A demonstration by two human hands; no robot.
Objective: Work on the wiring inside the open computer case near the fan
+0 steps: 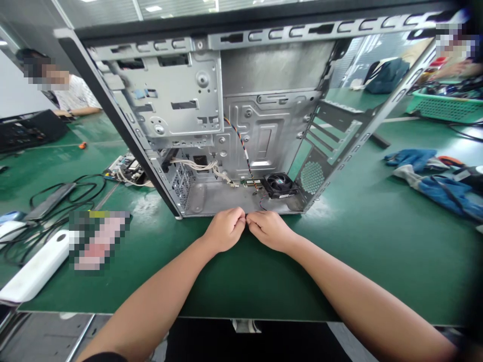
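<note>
An open computer case stands upright on the green table, its bare metal inside facing me. My left hand and my right hand are curled into fists, knuckles nearly touching, just in front of the case's bottom edge. No object shows in either fist. A black cooling fan lies on the case floor behind my right hand. Above it hangs a thin multicoloured cable. A bundle of pale wires runs along the lower left inside the case, under the metal drive bay.
To the left lie a white power strip, black cables and a circuit board. Blue work gloves and a green basket are on the right. A person sits across the table at the far left.
</note>
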